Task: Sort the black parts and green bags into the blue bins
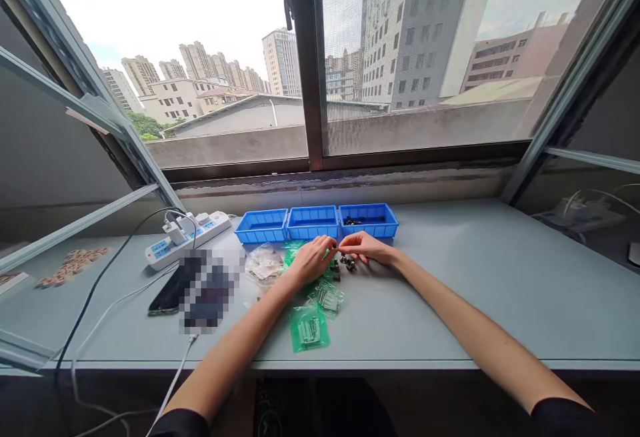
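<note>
My left hand [313, 258] and my right hand [364, 247] meet over the grey table, fingertips pinched together on a small part too tiny to name. Beneath them lies a loose heap of small black parts [346, 263]. Green plastic bags of metal pieces [309, 327] lie under and near my left forearm, and a clear bag [263, 263] lies to their left. Three blue bins [314, 222] stand in a row just beyond my hands; the right bin [369, 219] holds some black parts.
A white power strip [186, 238] with plugged chargers sits at the back left, its cables trailing off the front edge. A dark phone [170, 293] lies left of the bags. The window frame rises behind the bins.
</note>
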The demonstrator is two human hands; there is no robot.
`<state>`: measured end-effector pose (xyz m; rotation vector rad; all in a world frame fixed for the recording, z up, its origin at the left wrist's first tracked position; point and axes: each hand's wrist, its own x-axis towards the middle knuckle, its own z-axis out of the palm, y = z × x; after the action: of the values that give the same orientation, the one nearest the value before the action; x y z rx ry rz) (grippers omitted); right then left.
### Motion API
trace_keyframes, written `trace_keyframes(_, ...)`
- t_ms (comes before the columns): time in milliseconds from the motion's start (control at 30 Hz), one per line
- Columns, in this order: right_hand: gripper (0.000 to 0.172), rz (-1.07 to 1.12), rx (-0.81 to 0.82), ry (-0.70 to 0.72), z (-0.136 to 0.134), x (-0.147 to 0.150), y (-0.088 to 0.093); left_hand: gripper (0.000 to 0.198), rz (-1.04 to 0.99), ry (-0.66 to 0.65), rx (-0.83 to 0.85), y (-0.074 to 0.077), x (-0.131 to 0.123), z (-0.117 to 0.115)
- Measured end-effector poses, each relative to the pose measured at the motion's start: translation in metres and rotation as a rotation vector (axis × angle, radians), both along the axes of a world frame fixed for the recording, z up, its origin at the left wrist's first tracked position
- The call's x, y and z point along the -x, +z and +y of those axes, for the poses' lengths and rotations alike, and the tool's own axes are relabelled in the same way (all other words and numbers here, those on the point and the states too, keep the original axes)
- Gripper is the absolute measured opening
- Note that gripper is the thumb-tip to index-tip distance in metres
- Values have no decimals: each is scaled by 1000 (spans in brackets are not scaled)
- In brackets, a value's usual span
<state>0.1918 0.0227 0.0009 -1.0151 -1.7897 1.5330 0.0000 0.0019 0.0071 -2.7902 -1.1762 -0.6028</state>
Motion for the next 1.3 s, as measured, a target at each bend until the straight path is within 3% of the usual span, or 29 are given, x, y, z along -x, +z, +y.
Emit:
trace_keyframes(367,49,6,9,-84,-4,5,-6,13,52,0,-50,-6,0,-4)
trace_keyframes(500,52,21,9,-158,-9,10,-7,15,79,8,-81,-2,1,-4)
trace_keyframes(733,54,50,23,-169,-13,14,-8,18,95,19,-121,4,5,-4)
trace_keyframes(933,49,44,30,-139,-15,15,-7,17,64,-17,-79,3,5,-1)
trace_keyframes(1300,47,154,43,-247,-12,19,-10,20,-38,-3,-17,7,8,0)
